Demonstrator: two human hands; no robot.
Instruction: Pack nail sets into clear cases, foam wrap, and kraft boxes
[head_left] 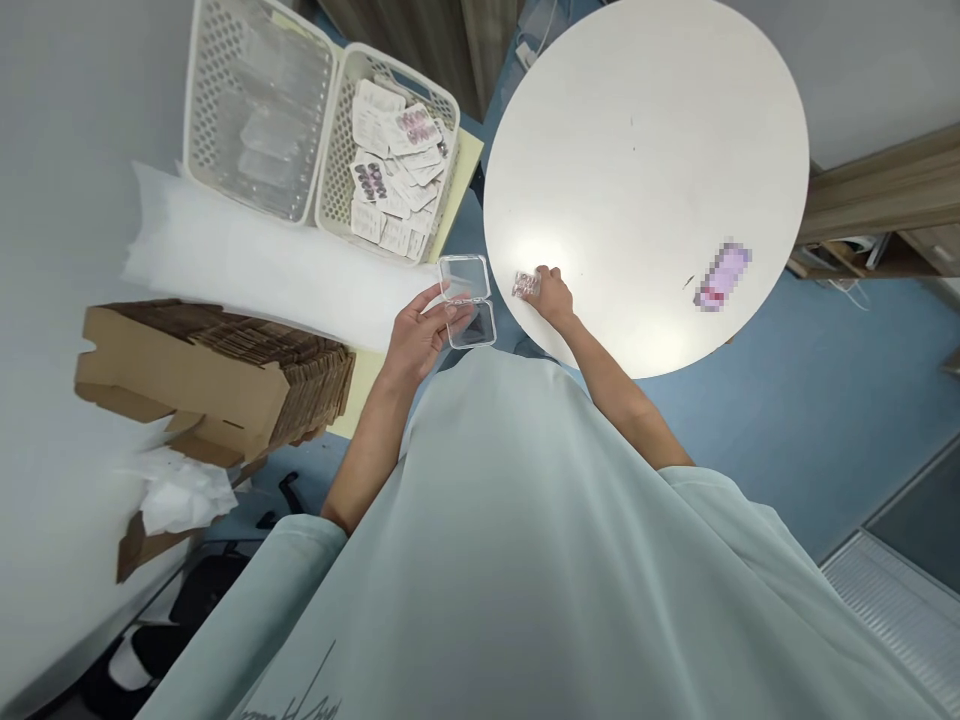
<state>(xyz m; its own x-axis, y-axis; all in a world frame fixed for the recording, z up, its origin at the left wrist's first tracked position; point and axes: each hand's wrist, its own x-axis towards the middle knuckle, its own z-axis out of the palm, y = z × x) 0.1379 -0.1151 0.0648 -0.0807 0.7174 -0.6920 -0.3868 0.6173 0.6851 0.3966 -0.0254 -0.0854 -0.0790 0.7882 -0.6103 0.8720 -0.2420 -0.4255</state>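
Note:
My left hand [421, 335] is closed on a clear plastic case [472, 323], pinching it by its left side. The case is hinged open, its two halves lying one above the other, and nothing shows inside. Over the near left edge of the round white table, my right hand [553, 297] grips a small clear pack [526, 284] with rows of shiny reddish pieces. Whether the pack rests on the tabletop I cannot tell. A small gap separates the case from the table's edge.
Left of the table [645, 150], one white basket [324, 190] holds white cards, some with rows of dark or pink oval pieces. Another basket [191, 110] holds clear cases. Nearer are white sheeting [247, 265], folded cardboard boxes [202, 380] and crumpled white material [184, 492]. A blurred purple item [724, 275] lies on the table.

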